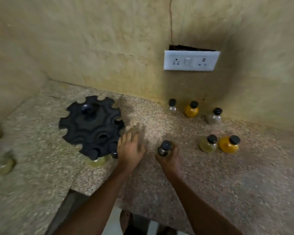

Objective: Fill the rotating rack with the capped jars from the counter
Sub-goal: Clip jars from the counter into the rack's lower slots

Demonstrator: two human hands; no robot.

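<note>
The black rotating rack (92, 126) stands on the speckled counter (210, 175), left of centre, with scalloped slots around its rim. A pale yellow jar (96, 161) hangs in a near slot. My left hand (130, 150) rests against the rack's right near edge, fingers spread, blurred; a dark cap (115, 154) shows beside it. My right hand (169, 158) is closed around a dark jar (165, 148) with a black cap, held just above the counter.
Several capped jars stand on the counter to the right: a clear one (172, 106), an orange one (191, 109), a greyish one (214, 116), a pale yellow one (208, 144) and an orange one (229, 144). A white socket plate (191, 60) is on the wall. Blurred jars (2, 165) lie at far left.
</note>
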